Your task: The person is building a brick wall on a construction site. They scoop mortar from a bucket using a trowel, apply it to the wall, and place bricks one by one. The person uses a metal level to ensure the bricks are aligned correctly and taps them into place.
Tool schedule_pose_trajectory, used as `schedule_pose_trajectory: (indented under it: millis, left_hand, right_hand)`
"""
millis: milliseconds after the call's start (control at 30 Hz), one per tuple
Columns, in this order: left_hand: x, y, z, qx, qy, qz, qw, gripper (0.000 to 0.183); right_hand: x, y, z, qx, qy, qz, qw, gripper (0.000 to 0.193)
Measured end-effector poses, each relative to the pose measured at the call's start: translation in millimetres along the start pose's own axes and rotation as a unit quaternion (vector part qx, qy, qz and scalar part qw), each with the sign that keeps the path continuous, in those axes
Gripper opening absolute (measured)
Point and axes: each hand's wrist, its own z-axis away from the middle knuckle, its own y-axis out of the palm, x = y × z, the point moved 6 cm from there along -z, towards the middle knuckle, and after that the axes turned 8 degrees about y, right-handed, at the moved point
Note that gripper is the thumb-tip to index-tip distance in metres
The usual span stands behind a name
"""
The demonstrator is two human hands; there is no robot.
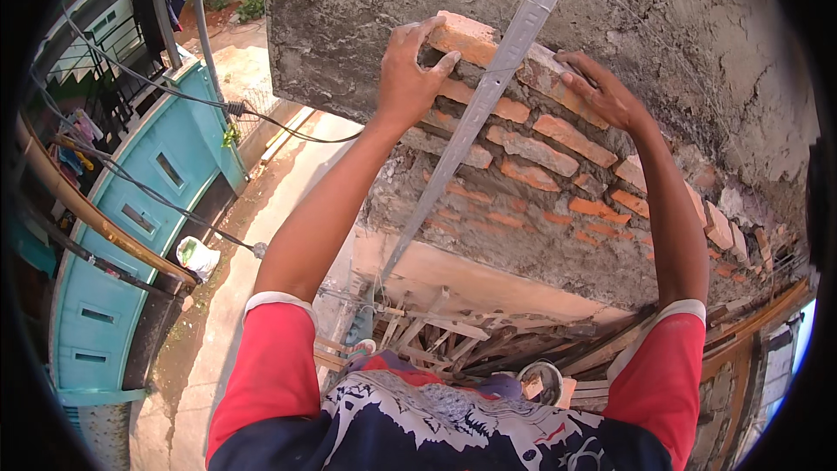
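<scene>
At the top of a rough brick wall, my left hand grips the left end of an orange brick, thumb on its near face and fingers at its upper edge. My right hand is curled over another brick in the same course, its fingertips on the upper edge. A perforated grey metal channel slants in front of the wall between my hands and hides where the two bricks meet. Below them lie courses of orange bricks with grey mortar between them.
Grey rendered wall rises beyond the bricks. Black cables cross the left side above a concrete lane and a turquoise gate. Timber pieces and a bucket are below, near my body.
</scene>
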Motion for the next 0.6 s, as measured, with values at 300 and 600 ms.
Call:
schedule_pose_trajectory:
  millis: [300, 600]
  left_hand:
    - [-12, 4, 6, 0.0, -0.014, 0.043, 0.999, 0.056]
    - [30, -67, 165, -0.026, -0.154, -0.092, 0.983, 0.045]
  right_hand:
    - [-21, -32, 84, -0.195, 0.031, 0.019, 0.98, 0.059]
    - [-142, 176, 441, -0.297, 0.403, -0.26, 0.826, 0.047]
